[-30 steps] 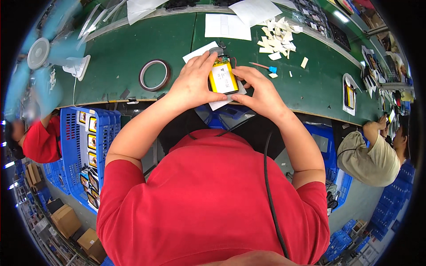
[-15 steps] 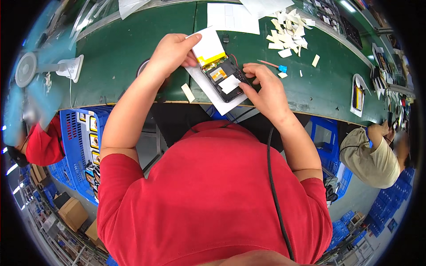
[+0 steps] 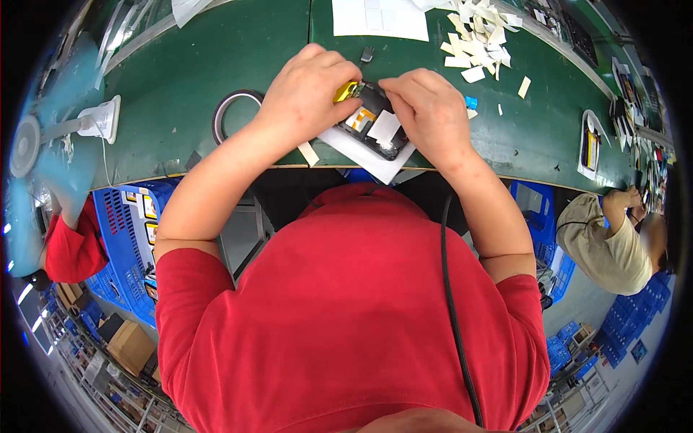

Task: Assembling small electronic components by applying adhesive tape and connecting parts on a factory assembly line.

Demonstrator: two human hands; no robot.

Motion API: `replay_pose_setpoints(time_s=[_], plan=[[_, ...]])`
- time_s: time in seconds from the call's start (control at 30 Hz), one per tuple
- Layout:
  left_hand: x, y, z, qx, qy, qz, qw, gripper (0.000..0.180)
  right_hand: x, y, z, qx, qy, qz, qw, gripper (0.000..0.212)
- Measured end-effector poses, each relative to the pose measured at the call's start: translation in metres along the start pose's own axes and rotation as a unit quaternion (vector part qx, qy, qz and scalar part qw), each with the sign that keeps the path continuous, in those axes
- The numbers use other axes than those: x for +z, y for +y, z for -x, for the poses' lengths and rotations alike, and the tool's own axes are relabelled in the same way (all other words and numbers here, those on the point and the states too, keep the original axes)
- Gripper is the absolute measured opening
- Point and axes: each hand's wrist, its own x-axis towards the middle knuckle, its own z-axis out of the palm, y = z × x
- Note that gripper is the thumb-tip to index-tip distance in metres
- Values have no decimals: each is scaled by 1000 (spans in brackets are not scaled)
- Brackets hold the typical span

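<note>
An opened black electronic device (image 3: 361, 137) lies tilted on a white sheet (image 3: 382, 169) at the bench's front edge. A white label (image 3: 385, 127) and an orange flex strip (image 3: 365, 115) show inside it. My left hand (image 3: 302, 92) is closed over a flat battery pack (image 3: 345, 92) at the device's upper left; only its yellow edge shows between thumb and fingers. My right hand (image 3: 432, 115) has its thumb and fingers pinched together at the device's upper right edge. Whatever is between those fingertips is hidden.
A tape roll (image 3: 218, 119) lies left of my left forearm. A small black part (image 3: 367, 54), white paper (image 3: 379, 22) and a pile of paper strips (image 3: 476, 43) lie beyond my hands. Right of my right hand is a blue piece (image 3: 471, 102). Co-workers sit on both sides.
My left hand has moved right and folded over the battery pack, whose white face is now hidden. My right hand has shifted to the device's upper edge and pinched. The tape roll now shows more.
</note>
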Motion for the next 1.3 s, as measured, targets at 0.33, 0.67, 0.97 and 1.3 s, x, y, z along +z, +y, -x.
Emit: replay_pose_setpoints(time_s=[0.33,0.67,0.97,1.3], plan=[[-5,14,1,-145,-25,66,987,18,-13,-8,15,-54,-93,90,990,22],[2,15,-17,-91,-66,8,994,12,-15,-10,9,-101,-102,172,975,23],[18,15,-30,-204,-69,48,975,8,-21,6,-5,-135,-108,206,963,25],[23,25,-24,-115,28,-56,991,19,-15,33,-13,-120,-61,139,981,15]])
